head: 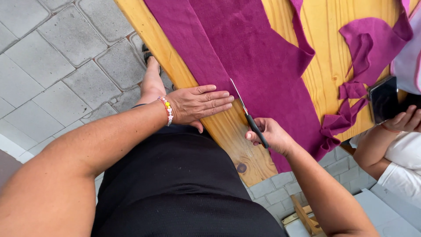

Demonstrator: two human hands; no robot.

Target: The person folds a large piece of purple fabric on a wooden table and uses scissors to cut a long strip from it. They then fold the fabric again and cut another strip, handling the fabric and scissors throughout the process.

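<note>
From the head camera, much is cut off or covered. The magenta fabric (pixel 254 57) runs out of the top edge of the frame, and its lower end passes behind the right hand (pixel 271 135), so where it stops cannot be seen. The wooden table (pixel 228 131) is cropped at the top too; only its near edge and one corner show, just below centre. The scissors (pixel 247 115) are partly buried: the black handles sit inside the right fist, and the tip of the thin blade is hard to make out against the cloth. Whether the blades are parted cannot be told. At the right edge another person's hand (pixel 405 120) holds a dark phone (pixel 386 98), both cropped by the frame, with loose fabric scraps (pixel 364 52) lying on the wood at upper right.

The left hand (pixel 199 104), at the centre of the frame, lies flat with fingers straight and together, gripping nothing; the fingertips press on the fabric's left edge, the palm on bare wood. The scissor blade lies just to the right of those fingertips, close but apart. The right hand, lower and to the right, is curled tight around the scissor handles, resting on the fabric.
</note>
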